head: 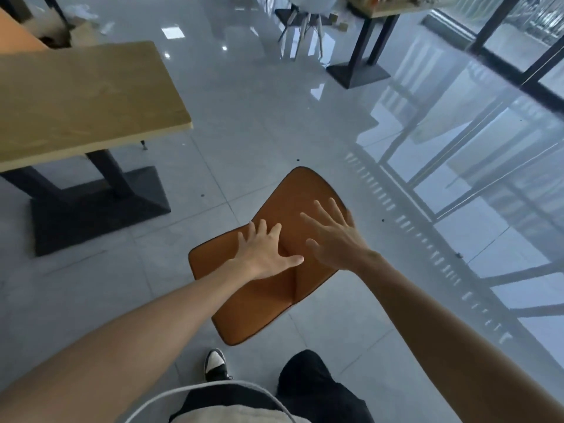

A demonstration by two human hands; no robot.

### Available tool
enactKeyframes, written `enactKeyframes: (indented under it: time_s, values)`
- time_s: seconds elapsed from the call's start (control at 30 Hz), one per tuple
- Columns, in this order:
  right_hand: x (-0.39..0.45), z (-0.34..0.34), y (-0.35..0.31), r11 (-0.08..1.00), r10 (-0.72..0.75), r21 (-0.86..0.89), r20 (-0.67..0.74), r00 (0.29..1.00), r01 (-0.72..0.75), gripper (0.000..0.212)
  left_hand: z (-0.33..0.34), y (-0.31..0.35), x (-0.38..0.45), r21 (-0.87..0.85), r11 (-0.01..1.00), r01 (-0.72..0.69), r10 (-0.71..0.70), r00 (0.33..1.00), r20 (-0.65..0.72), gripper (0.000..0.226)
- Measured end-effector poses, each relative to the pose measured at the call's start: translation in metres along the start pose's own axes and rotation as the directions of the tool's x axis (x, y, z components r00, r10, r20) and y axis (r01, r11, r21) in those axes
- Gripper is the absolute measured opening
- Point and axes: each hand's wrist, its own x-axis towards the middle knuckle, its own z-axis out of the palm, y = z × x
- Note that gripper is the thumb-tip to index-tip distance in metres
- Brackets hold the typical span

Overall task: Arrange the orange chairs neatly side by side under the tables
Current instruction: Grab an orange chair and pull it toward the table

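An orange chair [259, 303] stands on the grey tiled floor just in front of my feet, seen from above, its legs hidden beneath the seat. My left hand [265, 250] lies over the middle of the chair with fingers spread wide. Just to its right, my right hand [334, 236] is also spread, over the chair's right part. Neither hand is closed around anything. A wooden table [76, 99] on a dark pedestal base [100, 206] stands to the left, well apart from the chair.
Another table on a dark pedestal [360, 71] stands at the far right, with a white chair on pale wooden legs [305, 22] behind it. Glass doors with dark frames [518, 56] run along the right. Shiny open floor lies between the tables.
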Motion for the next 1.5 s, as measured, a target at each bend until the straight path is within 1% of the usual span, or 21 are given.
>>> enactKeyframes:
  time_s: [0.1, 0.17, 0.23, 0.3, 0.37, 0.43, 0.47, 0.53, 0.6, 0.7, 0.77, 0.87, 0.9, 1.0, 1.03, 1.1, 1.2, 1.3, 1.37, 1.43, 1.5]
  values:
    - [0.039, -0.004, 0.042, 0.985, -0.151, 0.092, 0.053, 0.987, 0.146, 0.054, 0.005, 0.027, 0.034, -0.060, 0.996, 0.065, -0.064, 0.998, 0.015, 0.111]
    - [0.069, -0.001, 0.070, 0.962, -0.265, 0.093, 0.076, 0.961, 0.257, 0.054, 0.011, 0.048, 0.056, -0.107, 0.987, 0.118, -0.115, 0.993, 0.027, 0.113]
    - [0.099, 0.000, 0.095, 0.941, -0.338, 0.042, 0.116, 0.934, 0.336, 0.068, 0.018, 0.072, 0.078, -0.193, 0.963, 0.189, -0.184, 0.982, 0.041, 0.114]
    - [0.121, 0.004, 0.119, 0.936, -0.345, 0.000, 0.194, 0.918, 0.351, 0.084, 0.029, 0.098, 0.094, -0.292, 0.921, 0.258, -0.244, 0.966, 0.085, 0.116]
    - [0.142, 0.014, 0.143, 0.915, -0.388, -0.027, 0.223, 0.894, 0.404, 0.083, 0.040, 0.126, 0.111, -0.411, 0.855, 0.317, -0.284, 0.948, 0.141, 0.118]
    - [0.158, 0.025, 0.168, 0.862, -0.487, -0.018, 0.249, 0.837, 0.507, 0.071, 0.053, 0.153, 0.127, -0.534, 0.756, 0.378, -0.318, 0.926, 0.204, 0.123]
    - [0.164, 0.029, 0.180, 0.832, -0.524, -0.043, 0.272, 0.807, 0.554, 0.064, 0.058, 0.166, 0.136, -0.577, 0.711, 0.401, -0.341, 0.915, 0.215, 0.126]
    - [0.172, 0.028, 0.198, 0.787, -0.571, -0.069, 0.295, 0.767, 0.613, 0.060, 0.067, 0.188, 0.153, -0.655, 0.620, 0.432, -0.405, 0.891, 0.204, 0.130]
    - [0.176, 0.026, 0.211, 0.755, -0.589, -0.108, 0.322, 0.741, 0.647, 0.066, 0.072, 0.203, 0.166, -0.706, 0.560, 0.434, -0.475, 0.866, 0.155, 0.124]
    - [0.188, 0.033, 0.216, 0.637, -0.652, -0.267, 0.314, 0.690, 0.723, 0.077, 0.080, 0.216, 0.176, -0.674, 0.571, 0.469, -0.547, 0.829, 0.114, 0.099]
    - [0.198, 0.039, 0.214, 0.550, -0.699, -0.339, 0.314, 0.643, 0.763, 0.072, 0.087, 0.221, 0.181, -0.637, 0.564, 0.526, -0.577, 0.803, 0.152, 0.084]
    - [0.212, 0.045, 0.214, 0.404, -0.772, -0.409, 0.328, 0.545, 0.818, 0.066, 0.109, 0.231, 0.191, -0.681, 0.458, 0.571, -0.584, 0.771, 0.254, 0.092]
    - [0.218, 0.048, 0.215, 0.362, -0.792, -0.426, 0.328, 0.515, 0.829, 0.066, 0.115, 0.234, 0.196, -0.691, 0.440, 0.573, -0.598, 0.762, 0.250, 0.094]
    - [0.229, 0.053, 0.217, 0.286, -0.817, -0.459, 0.341, 0.465, 0.841, 0.064, 0.127, 0.237, 0.208, -0.708, 0.396, 0.585, -0.672, 0.710, 0.210, 0.098]
    - [0.232, 0.055, 0.216, 0.264, -0.830, -0.464, 0.338, 0.444, 0.846, 0.059, 0.129, 0.234, 0.211, -0.716, 0.390, 0.579, -0.682, 0.704, 0.198, 0.096]
    - [0.237, 0.055, 0.212, 0.210, -0.853, -0.478, 0.337, 0.399, 0.853, 0.047, 0.128, 0.229, 0.209, -0.727, 0.408, 0.552, -0.676, 0.718, 0.166, 0.088]
    - [0.240, 0.053, 0.199, 0.122, -0.894, -0.453, 0.337, 0.296, 0.883, 0.036, 0.127, 0.220, 0.188, -0.702, 0.467, 0.538, -0.680, 0.725, 0.104, 0.080]
    - [0.242, 0.049, 0.173, 0.023, -0.927, -0.379, 0.339, 0.162, 0.925, 0.035, 0.124, 0.203, 0.154, -0.650, 0.487, 0.583, -0.713, 0.695, 0.089, 0.074]
    - [0.243, 0.044, 0.148, -0.025, -0.939, -0.327, 0.331, 0.090, 0.945, 0.038, 0.119, 0.189, 0.129, -0.618, 0.499, 0.607, -0.736, 0.674, 0.068, 0.067]
    - [0.240, 0.038, 0.123, -0.042, -0.932, -0.284, 0.356, 0.064, 0.958, 0.042, 0.111, 0.175, 0.105, -0.577, 0.497, 0.648, -0.767, 0.640, 0.058, 0.059]
    - [0.234, 0.036, 0.100, -0.030, -0.923, -0.248, 0.379, 0.068, 0.968, 0.044, 0.103, 0.159, 0.082, -0.538, 0.480, 0.693, -0.799, 0.599, 0.059, 0.052]
